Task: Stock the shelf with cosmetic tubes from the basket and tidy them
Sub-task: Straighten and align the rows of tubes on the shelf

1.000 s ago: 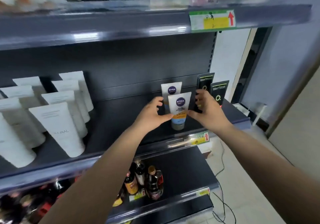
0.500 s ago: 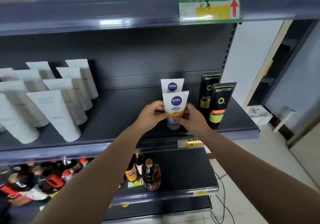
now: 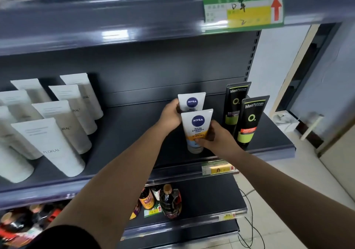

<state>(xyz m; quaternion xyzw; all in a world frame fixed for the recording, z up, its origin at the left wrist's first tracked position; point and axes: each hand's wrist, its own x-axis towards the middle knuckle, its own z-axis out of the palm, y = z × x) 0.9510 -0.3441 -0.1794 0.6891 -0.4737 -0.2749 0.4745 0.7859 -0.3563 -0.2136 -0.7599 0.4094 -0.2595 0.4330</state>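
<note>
Where hands [image 3: 192, 125] meet: front tube [image 3: 196, 128].

Even indoor light; glare streak on upper shelf edge [image 3: 115, 34]; top-left corner blurred; wide-angle bending at edges.

We see two bare forearms and two bare hands, no gloves. Left hand [image 3: 170, 117] and right hand [image 3: 218, 140] show no rings, watch or bands where visible. Left arm carries a dark, near-black sleeve [image 3: 63, 238] at the bottom edge, cut short, ending above the elbow with a plain rounded hem; no print or logo we can make out. Right arm runs bare to the frame's corner, its sleeve out of view. Fingernails too small to judge.
</note>
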